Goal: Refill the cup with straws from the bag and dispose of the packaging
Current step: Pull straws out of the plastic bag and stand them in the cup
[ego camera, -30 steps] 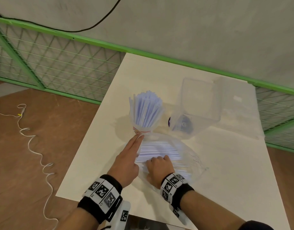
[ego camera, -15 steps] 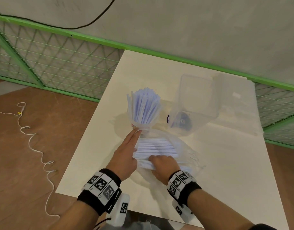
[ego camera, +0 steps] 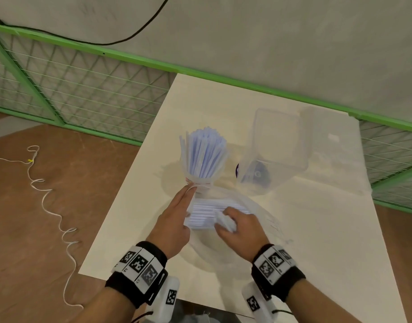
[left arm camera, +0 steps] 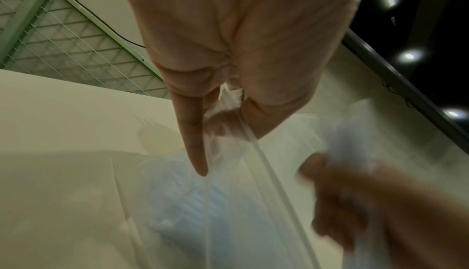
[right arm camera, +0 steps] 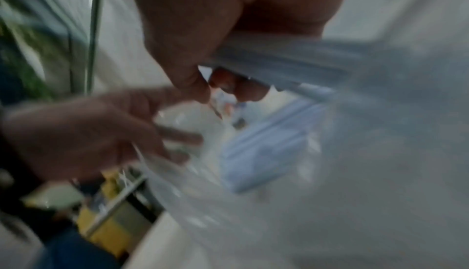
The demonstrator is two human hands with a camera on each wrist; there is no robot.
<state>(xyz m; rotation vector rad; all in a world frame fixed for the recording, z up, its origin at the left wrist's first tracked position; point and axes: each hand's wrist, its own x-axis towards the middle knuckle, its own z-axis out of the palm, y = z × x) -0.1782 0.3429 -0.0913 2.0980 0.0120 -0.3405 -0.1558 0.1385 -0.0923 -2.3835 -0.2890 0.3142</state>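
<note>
Head view: a cream table (ego camera: 293, 241) stands against a green mesh fence (ego camera: 84, 89) and grey wall, brown floor to the left. The cup (ego camera: 201, 180) of straws stands mid-table, touching the clear bag (ego camera: 258, 213) just nearer. The left hand (ego camera: 174, 220) pinches the bag's edge. The right hand (ego camera: 241, 226), formerly knuckles-down inside, now grips a bunch of straws (ego camera: 224, 221), lifted slightly.
</note>
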